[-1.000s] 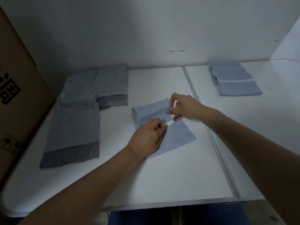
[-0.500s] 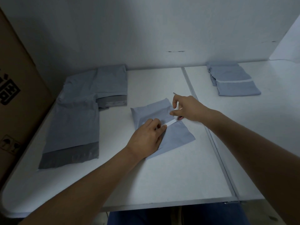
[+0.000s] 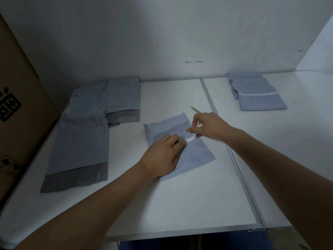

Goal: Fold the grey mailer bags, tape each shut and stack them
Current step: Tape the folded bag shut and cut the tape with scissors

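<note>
A folded grey mailer bag (image 3: 195, 156) lies at the table's middle with a white tape strip (image 3: 190, 139) across its fold. My left hand (image 3: 162, 156) presses flat on the bag, fingertips at the tape's left end. My right hand (image 3: 209, 126) hovers at the bag's right edge, fingers curled round a thin pointed metal tool, seemingly scissors (image 3: 194, 109), whose tip sticks out away from me. A small red-and-white tape roll (image 3: 198, 135) peeks from under that hand. Flat unfolded mailers (image 3: 81, 147) lie at the left. A stack of folded, taped mailers (image 3: 257, 98) sits at the back right.
A brown cardboard box (image 3: 19, 105) stands against the table's left edge. White walls close the back and right. A metal seam (image 3: 234, 159) runs front to back between two white tabletops.
My right hand has slid slightly right and toward me along the tape line, showing more of the white strip. My left hand stays pressed on the bag.
</note>
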Demonstrator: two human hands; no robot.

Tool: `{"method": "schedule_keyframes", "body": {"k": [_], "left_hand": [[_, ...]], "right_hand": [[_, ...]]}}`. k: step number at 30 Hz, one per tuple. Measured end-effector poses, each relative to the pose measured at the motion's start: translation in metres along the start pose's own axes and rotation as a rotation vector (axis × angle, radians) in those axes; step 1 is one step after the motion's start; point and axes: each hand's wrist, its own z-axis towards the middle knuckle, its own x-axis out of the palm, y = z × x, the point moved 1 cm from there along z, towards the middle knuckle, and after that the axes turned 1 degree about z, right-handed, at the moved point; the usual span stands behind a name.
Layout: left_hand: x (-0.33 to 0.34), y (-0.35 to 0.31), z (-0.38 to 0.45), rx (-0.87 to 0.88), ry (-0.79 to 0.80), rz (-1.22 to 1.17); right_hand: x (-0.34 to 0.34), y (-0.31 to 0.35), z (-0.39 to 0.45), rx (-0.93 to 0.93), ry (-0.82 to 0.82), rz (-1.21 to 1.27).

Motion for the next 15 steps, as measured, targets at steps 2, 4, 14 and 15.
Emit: {"method": "schedule_keyframes", "body": {"k": [2, 4, 14, 15], "left_hand": [[-0.002, 0.001, 0.005, 0.002, 0.039, 0.005], [-0.002, 0.002, 0.009, 0.007, 0.063, 0.014], [-0.001, 0.006, 0.015, 0.039, 0.117, 0.028], [-0.002, 0.007, 0.015, 0.045, 0.126, 0.029]], "right_hand": [[0.001, 0.000, -0.001, 0.011, 0.016, 0.008], [0.002, 0.001, -0.003, 0.033, 0.042, 0.023], [-0.002, 0.000, -0.011, 0.068, 0.049, 0.087], [-0.002, 0.000, -0.011, 0.061, 0.052, 0.078]]}}
